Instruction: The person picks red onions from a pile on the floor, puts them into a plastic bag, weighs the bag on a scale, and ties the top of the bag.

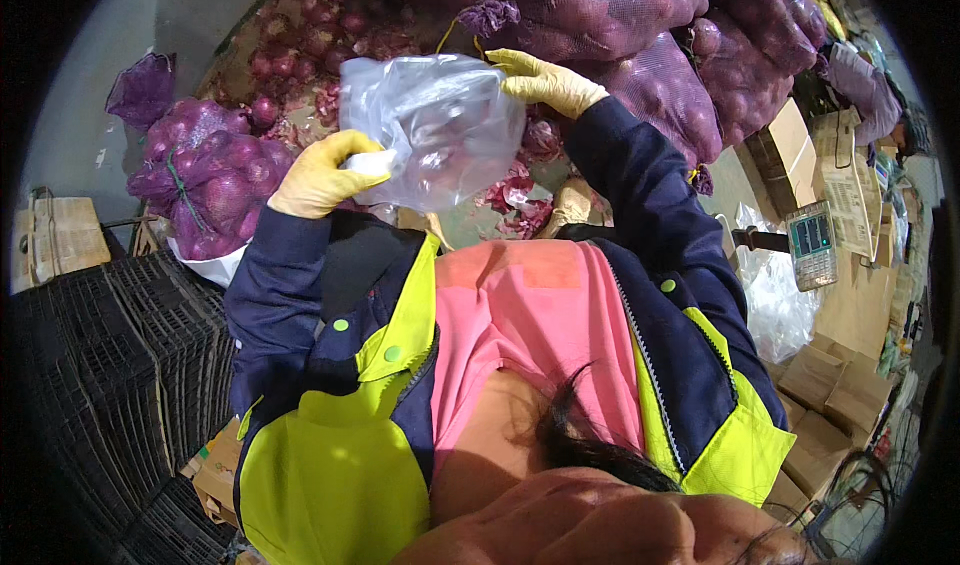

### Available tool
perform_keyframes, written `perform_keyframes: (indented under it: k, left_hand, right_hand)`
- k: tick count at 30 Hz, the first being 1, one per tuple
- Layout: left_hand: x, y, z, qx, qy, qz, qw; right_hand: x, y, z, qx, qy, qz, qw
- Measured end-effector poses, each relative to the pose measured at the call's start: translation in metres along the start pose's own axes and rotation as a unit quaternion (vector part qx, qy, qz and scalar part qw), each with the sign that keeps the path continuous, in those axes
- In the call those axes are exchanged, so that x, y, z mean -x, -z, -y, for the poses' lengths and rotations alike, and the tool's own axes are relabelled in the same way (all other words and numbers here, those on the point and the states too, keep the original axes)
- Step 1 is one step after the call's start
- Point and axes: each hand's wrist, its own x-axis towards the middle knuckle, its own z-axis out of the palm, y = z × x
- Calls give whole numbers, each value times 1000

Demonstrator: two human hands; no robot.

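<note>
A clear plastic bag (457, 126) is spread in front of my chest, with red onions showing in or through it; I cannot tell which. My left hand (322, 173), in a pale yellow glove, grips the bag's near left side, along with a small white piece (371, 163) that may be bunched film or paper. At the bag's far right edge is my right hand (551, 83), gloved the same way. Its fingers are bent at the film, but whether they pinch it is not visible. Loose red onions (300, 39) and dry skins (517, 197) lie on the floor beyond.
Large purple mesh sacks of onions (592, 17) are piled ahead and right. A smaller mesh sack (217, 182) sits at left, by stacked black plastic crates (112, 347). On the right are a scale display (811, 238), clear plastic film (776, 310) and cardboard boxes (832, 385).
</note>
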Motion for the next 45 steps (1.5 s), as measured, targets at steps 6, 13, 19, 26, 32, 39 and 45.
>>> perform_keyframes:
  k: [6, 13, 19, 26, 32, 39, 45]
  left_hand:
    - [-16, 5, 39, 391, 88, -211, 891]
    - [-35, -3, 26, 368, 190, -90, 906]
    - [-49, 11, 24, 352, 225, -22, 908]
    - [-22, 29, 33, 66, 148, -7, 987]
    - [-65, -15, 43, 143, 77, -133, 978]
    - [-48, -10, 0, 206, 32, -47, 977]
    - [-22, -7, -11, 472, -46, -60, 878]
  right_hand:
    - [-20, 85, -141, 378, -229, -61, 895]
    - [-26, 53, -217, 480, -276, -112, 825]
    - [-47, 32, -227, 563, -356, 17, 746]
    - [-87, 52, -297, 506, -220, 132, 823]
    - [-56, 99, -199, 201, -219, 213, 931]
    - [-62, 3, 1, -176, -48, 235, 955]
    - [-89, -128, -37, -277, -92, 207, 934]
